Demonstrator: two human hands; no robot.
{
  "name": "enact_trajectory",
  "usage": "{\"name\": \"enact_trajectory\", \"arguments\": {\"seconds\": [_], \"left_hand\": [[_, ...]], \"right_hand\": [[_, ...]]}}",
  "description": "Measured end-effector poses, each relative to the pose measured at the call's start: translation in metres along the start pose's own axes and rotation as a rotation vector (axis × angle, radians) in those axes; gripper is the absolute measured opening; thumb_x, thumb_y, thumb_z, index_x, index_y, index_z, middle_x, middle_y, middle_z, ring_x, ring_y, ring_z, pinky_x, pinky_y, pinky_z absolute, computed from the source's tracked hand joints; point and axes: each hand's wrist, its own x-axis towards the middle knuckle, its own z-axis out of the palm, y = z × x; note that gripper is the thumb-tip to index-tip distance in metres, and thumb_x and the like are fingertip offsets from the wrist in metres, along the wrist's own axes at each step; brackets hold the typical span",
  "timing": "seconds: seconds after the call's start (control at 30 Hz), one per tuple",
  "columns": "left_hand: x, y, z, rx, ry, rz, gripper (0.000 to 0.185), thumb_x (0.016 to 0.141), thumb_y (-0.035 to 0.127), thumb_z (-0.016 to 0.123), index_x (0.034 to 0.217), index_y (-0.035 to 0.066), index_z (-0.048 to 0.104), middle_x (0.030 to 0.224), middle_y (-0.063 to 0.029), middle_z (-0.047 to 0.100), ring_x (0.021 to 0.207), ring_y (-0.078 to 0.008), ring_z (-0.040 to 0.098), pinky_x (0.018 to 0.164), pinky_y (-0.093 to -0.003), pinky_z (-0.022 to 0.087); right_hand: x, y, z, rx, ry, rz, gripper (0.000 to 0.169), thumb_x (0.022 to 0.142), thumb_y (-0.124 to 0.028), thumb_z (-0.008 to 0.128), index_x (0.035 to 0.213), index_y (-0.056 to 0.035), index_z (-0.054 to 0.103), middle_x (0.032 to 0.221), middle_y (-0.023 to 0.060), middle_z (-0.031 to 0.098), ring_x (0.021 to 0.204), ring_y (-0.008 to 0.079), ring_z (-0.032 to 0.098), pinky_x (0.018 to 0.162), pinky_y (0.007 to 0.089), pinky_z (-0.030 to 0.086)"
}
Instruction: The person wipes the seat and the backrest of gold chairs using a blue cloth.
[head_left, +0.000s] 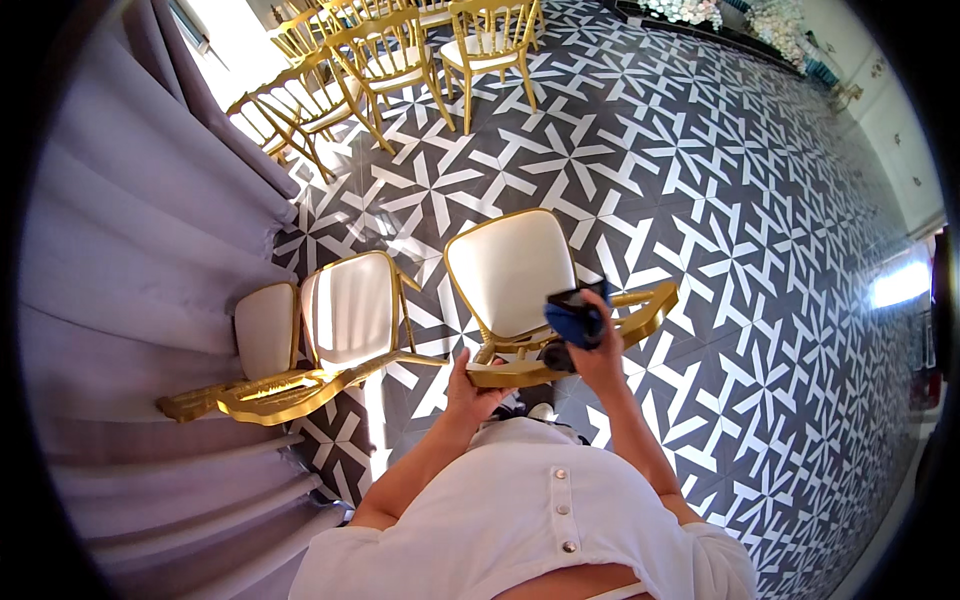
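Note:
A gold chair with a white seat (513, 274) stands right before me, its curved top rail (517, 373) nearest my body. My left hand (475, 390) grips the left end of that rail, thumb above and fingers beneath. In my right hand (600, 349) is a dark blue and black handheld object (576, 319), blurred, held over the right part of the chair's back; its exact kind I cannot tell. A second gold chair with a white seat (352, 311) is at the left, and another chair's seat (266, 330) shows beyond it, partly hidden.
Long grey-mauve curtains (150, 262) hang along the left side, close to the chairs. Several gold chairs (397, 64) stand in rows at the upper left. White flower arrangements (776, 30) are at the far upper right. The floor (720, 247) has black-and-white patterned tiles.

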Motion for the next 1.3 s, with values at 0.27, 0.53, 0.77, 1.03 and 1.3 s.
{"name": "enact_trajectory", "arguments": {"seconds": [0.27,0.53,0.77,1.03,1.3], "left_hand": [[0.009,0.036,0.023,0.032,0.126,-0.041,0.036,0.08,0.005,0.049,0.114,-0.004,0.041,0.107,-0.0191,0.055,0.107,-0.0363,0.054,0.097,-0.0632,0.04],[-0.007,0.107,0.007,-0.051,0.281,0.013,0.033,0.079,0.004,0.049,0.111,0.001,0.04,0.109,-0.0186,0.051,0.104,-0.0414,0.054,0.097,-0.067,0.039],[-0.029,0.138,-0.037,-0.12,0.249,0.012,0.039,0.075,0.002,0.049,0.112,-0.002,0.036,0.105,-0.0163,0.049,0.108,-0.0454,0.052,0.098,-0.065,0.04],[-0.06,0.172,-0.067,-0.06,0.309,0.096,0.03,0.076,0.008,0.052,0.104,0.001,0.048,0.097,-0.017,0.058,0.11,-0.0465,0.055,0.099,-0.0648,0.04],[-0.062,0.179,-0.091,-0.127,0.331,0.086,0.045,0.082,0.022,0.059,0.121,0.006,0.042,0.112,-0.0182,0.056,0.115,-0.0487,0.052,0.097,-0.0666,0.04]], "right_hand": [[0.029,0.058,-0.034,-0.527,0.36,-0.385,0.055,0.078,-0.01,0.064,0.13,-0.0033,0.05,0.12,0.0183,0.059,0.108,0.0377,0.059,0.095,0.0411,0.045],[0.017,0.037,0.039,-0.57,0.188,-0.36,0.069,0.061,-0.004,0.067,0.128,-0.0076,0.052,0.113,0.0159,0.063,0.098,0.0402,0.062,0.086,0.0416,0.05],[0.007,0.024,0.068,-0.513,-0.225,-0.304,0.071,0.064,-0.014,0.076,0.13,-0.0195,0.052,0.109,0.0187,0.06,0.091,0.041,0.061,0.07,0.0466,0.051],[0.012,-0.003,0.105,-0.394,-0.675,-0.241,0.088,0.058,-0.005,0.076,0.137,-0.026,0.044,0.095,0.0149,0.053,0.087,0.0368,0.056,0.072,0.0447,0.049],[0.025,-0.002,0.126,-0.189,-0.931,-0.146,0.076,0.071,-0.005,0.072,0.137,-0.0252,0.042,0.097,0.0167,0.055,0.087,0.0374,0.06,0.073,0.0458,0.05]]}}
